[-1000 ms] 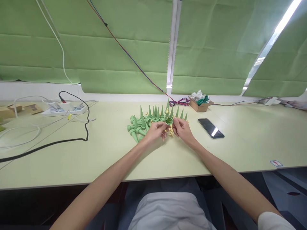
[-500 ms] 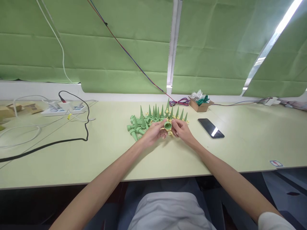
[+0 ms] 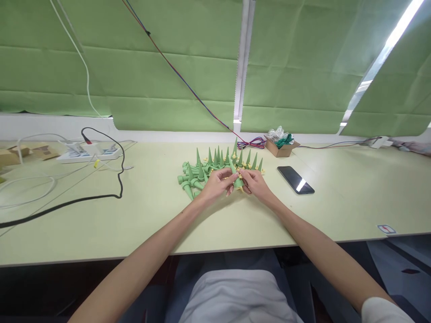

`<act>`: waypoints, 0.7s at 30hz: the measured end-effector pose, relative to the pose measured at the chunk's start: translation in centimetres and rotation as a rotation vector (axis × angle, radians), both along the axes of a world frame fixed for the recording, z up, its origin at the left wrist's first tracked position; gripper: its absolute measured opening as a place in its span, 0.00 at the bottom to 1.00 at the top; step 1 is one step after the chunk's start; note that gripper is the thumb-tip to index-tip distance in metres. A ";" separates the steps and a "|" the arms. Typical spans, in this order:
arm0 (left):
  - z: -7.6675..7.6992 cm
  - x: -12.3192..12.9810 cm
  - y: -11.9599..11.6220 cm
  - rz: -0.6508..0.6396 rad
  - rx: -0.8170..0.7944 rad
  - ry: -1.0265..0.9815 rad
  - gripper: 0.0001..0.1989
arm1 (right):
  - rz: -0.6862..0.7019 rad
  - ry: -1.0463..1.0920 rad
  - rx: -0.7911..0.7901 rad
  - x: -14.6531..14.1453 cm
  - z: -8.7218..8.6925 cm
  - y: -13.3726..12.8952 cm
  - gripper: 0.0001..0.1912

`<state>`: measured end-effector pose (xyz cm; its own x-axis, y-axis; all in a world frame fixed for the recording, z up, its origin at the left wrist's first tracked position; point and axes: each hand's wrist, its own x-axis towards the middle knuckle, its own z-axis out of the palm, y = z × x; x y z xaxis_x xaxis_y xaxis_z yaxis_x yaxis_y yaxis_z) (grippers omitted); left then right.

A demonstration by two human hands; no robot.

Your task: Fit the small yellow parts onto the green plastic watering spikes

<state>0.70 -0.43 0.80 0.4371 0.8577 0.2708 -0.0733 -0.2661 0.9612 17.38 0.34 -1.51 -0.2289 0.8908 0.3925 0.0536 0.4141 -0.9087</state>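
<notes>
A green cone-shaped piece point(image 3: 238, 183) is held between my two hands, its pointed end up and its wide end toward me. My left hand point(image 3: 218, 183) closes its thumb and fingers on the cone from the left. From the right, my right hand point(image 3: 252, 181) pinches at the cone's side, where a small yellow part shows. Just beyond my hands, several green cones point(image 3: 215, 158) stand upright, some with small yellow parts at their bases. More green cones point(image 3: 187, 188) lie on their sides to the left of my left hand.
A black phone point(image 3: 296, 180) lies right of my hands. Behind it are a small cardboard box point(image 3: 281, 149) with crumpled plastic and a coiled red and blue wire point(image 3: 252, 143). At the left are a power strip point(image 3: 89, 155) and a black cable point(image 3: 121, 179).
The cone has been turned: its open round end faced me before, and now its side shows with the tip up. My fingers have shifted around it.
</notes>
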 end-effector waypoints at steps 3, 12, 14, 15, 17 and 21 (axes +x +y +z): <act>0.4 0.1 -0.4 0.031 0.034 0.048 0.18 | -0.034 -0.022 -0.009 0.0 0.0 0.0 0.28; 0.4 0.1 -0.6 0.071 0.129 0.121 0.16 | -0.123 -0.125 0.034 -0.3 0.6 -0.3 0.29; 0.4 0.1 -0.7 0.089 0.152 0.145 0.16 | -0.140 -0.139 0.038 -0.4 0.7 -0.3 0.29; 0.4 0.1 -0.7 0.096 0.162 0.155 0.15 | -0.147 -0.147 0.038 -0.4 0.6 -0.3 0.29; 0.3 0.1 -0.8 0.112 0.179 0.173 0.14 | -0.157 -0.158 0.038 -0.3 0.6 -0.3 0.28; 0.1 0.3 -1.0 0.164 0.234 0.208 0.14 | -0.167 -0.166 0.041 -0.2 0.5 -0.1 0.27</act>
